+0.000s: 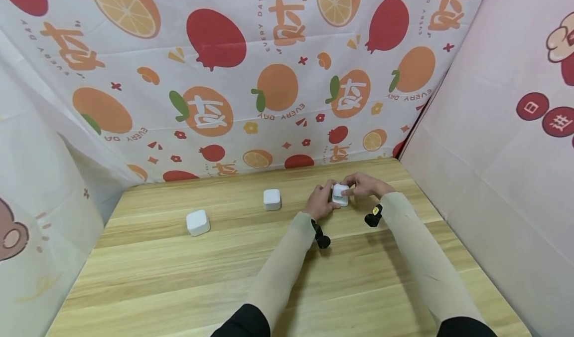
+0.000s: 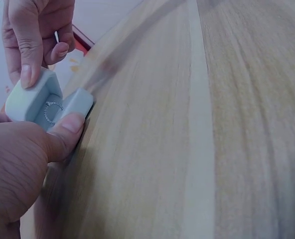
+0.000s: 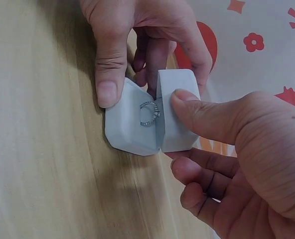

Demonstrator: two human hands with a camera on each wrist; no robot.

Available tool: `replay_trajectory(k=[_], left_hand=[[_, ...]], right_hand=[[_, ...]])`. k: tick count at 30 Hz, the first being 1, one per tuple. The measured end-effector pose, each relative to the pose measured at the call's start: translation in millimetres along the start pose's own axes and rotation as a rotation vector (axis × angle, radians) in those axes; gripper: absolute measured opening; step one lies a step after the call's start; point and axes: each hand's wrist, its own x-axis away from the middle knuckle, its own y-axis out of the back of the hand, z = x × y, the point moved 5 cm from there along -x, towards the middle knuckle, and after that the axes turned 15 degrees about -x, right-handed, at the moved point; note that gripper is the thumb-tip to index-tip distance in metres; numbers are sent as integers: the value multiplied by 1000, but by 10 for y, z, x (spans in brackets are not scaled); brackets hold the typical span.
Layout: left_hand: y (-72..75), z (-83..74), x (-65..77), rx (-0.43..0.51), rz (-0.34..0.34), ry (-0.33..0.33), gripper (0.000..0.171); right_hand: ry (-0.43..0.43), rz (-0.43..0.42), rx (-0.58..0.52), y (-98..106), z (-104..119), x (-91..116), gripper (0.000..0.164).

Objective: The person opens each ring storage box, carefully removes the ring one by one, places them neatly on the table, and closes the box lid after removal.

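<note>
A white ring box (image 1: 339, 201) stands on the table with its lid raised, toward the right of the head view. Inside it sits a silvery ring (image 3: 156, 114) set with small clear stones, upright in the box. My left hand (image 1: 319, 202) grips the base, its thumb lying on the base's front in both wrist views. The lid (image 3: 180, 119) is held by my right hand (image 1: 364, 185), thumb on one side of it. Some fingers of both hands are hidden behind the box.
Two more white boxes, one near the middle (image 1: 271, 199) and one farther left (image 1: 198, 223), stand closed on the wooden table (image 1: 179, 282). A fruit-printed cloth (image 1: 251, 87) hangs behind the table, and pale printed sheets (image 1: 506, 177) flank it.
</note>
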Motion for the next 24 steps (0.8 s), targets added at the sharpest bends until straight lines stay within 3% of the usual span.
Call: replay_trajectory(k=[6,24], left_hand=[[54,-22,21,11,5,4,67],[-24,40,-37,-24,20,23,75]], right_hand=[[-69,12,-19,28,-1,1,30],[-174,-13,-103,61,-63,21,46]])
